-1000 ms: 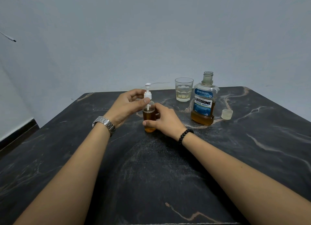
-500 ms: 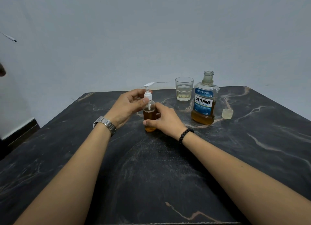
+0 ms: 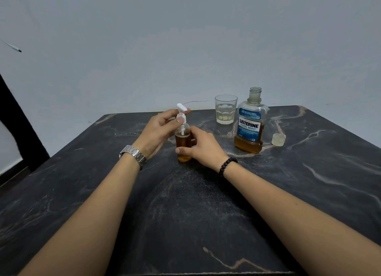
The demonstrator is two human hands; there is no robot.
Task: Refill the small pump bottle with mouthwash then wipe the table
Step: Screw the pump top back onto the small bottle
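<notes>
The left hand point(image 3: 159, 129) pinches the white pump head point(image 3: 181, 116); the right hand point(image 3: 201, 147) grips the small pump bottle point(image 3: 184, 144), upright mid-table and amber-filled; likely screwing it shut; next, recap the Listerine bottle point(image 3: 249, 125) and wipe.

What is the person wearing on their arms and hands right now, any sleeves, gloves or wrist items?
No sleeves or gloves show: both forearms are bare up to the frame edge. The left hand has a silver metal link watch on its wrist. The right hand has a bracelet of round black beads on its wrist. No rings can be made out on either hand.
</notes>
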